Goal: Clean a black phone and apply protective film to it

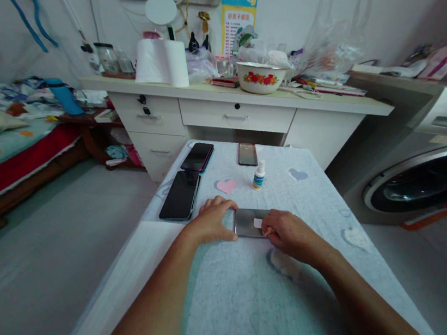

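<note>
A smartphone [245, 223] with a grey face lies flat and crosswise on the cloth-covered table. My left hand [213, 221] grips its left end, thumb at the near corner and fingers at the far one. Over the right end, my right hand [285, 232] is closed around a small white piece [258, 223] that touches the phone's surface; whether it is paper or cloth I cannot tell. Behind the phone stands a small white spray bottle [258, 175] with a blue and yellow label.
Two dark phones, one nearer [180, 195] and one farther [197, 156], lie at the table's left edge. Another phone [247, 154] lies at the back. Beyond are a white desk [237, 115] with a flowered bowl [261, 77], and a washing machine [422, 147] on the right.
</note>
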A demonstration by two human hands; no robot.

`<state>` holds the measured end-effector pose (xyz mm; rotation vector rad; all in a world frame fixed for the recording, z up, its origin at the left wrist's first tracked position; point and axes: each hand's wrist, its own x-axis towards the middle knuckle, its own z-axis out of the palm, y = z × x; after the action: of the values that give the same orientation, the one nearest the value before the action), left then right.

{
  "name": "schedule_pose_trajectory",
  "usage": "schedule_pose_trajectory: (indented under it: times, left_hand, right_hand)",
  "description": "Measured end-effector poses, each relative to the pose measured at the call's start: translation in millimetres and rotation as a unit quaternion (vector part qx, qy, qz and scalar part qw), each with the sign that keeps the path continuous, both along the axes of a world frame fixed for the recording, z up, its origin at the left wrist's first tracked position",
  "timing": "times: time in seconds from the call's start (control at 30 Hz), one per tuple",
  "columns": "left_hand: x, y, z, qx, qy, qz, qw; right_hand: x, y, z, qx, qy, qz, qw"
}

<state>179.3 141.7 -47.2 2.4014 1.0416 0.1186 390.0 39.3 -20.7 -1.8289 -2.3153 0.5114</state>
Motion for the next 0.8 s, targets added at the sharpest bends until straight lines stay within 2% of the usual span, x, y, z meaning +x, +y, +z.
schedule_pose_trajectory:
  times: [0.47,0.8]
  left_hand:
    - [1.0,-0.4,-1.5,0.008,-0.001,0.001,1.0]
    - [0.8,-1.3,1.5,0.007,0.014,-0.004,1.0]
  right_hand:
    - [-40.1,3.2,-21.5,0.097,0.01,0.004,0.995]
    - [-50.7,7.7,-18.8,0.097,-0.01,0.034,0.995]
